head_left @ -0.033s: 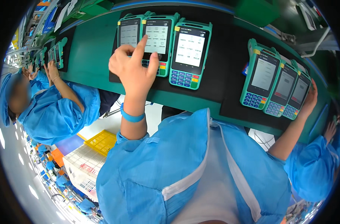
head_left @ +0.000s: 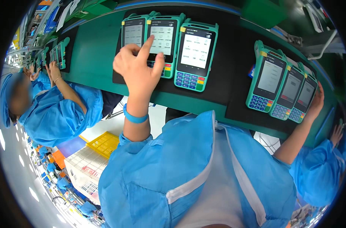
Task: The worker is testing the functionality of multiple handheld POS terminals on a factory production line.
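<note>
Over the screen of a green card payment terminal my left hand reaches with its index finger stretched and thumb apart, the other fingers curled and empty. Whether the fingertip touches the screen I cannot tell. A second terminal, partly covered by that hand, sits to its left; a third terminal with a bright icon screen is to its right. At the far right, my right hand lies with extended fingers along the outer side of a terminal. Beside that one are a middle terminal and a left terminal.
The terminals lie on black mats over a green bench. At left, a co-worker in blue handles similar terminals. Another co-worker's sleeve is at lower right. A yellow basket is below the bench.
The view has shifted very slightly. Hands and terminals keep the same places relative to one another.
</note>
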Demonstrator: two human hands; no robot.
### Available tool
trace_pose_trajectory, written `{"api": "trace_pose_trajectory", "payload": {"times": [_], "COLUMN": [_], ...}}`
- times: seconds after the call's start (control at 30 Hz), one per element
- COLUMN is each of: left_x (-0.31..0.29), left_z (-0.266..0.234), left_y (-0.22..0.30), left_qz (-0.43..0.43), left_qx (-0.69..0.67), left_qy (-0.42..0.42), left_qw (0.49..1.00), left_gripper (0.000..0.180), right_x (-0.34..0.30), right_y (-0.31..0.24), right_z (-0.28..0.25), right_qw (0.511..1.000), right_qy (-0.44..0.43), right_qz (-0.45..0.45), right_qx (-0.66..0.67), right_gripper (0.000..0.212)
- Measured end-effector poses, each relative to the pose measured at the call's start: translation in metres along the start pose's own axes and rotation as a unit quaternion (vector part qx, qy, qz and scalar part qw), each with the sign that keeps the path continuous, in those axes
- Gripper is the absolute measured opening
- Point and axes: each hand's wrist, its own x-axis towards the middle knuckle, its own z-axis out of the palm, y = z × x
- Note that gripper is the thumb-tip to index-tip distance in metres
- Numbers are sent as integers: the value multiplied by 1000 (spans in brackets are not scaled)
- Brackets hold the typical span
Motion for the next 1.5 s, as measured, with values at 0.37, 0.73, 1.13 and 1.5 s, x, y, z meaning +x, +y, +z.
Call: {"api": "trace_pose_trajectory", "payload": {"times": [0.37, 0.73, 1.13, 1.5], "left_x": [9, 2, 1, 2], "left_z": [3, -12, -12, 3], "left_y": [-59, 35, 24, -4], "left_qz": [-58, 132, 80, 52], "left_qx": [44, -103, -39, -29], "left_qy": [9, -73, -59, -34], "left_qw": [997, 983, 994, 998], "left_gripper": [39, 50, 50, 49], "right_x": [11, 6, 6, 8], "right_y": [12, 9, 10, 12], "right_z": [-24, -17, -16, -21], "right_qw": [999, 998, 999, 999], "right_qy": [-34, -38, -25, -23], "right_qz": [-13, -16, -13, -7], "right_qx": [23, 36, 33, 27], "right_gripper": [68, 69, 69, 68]}}
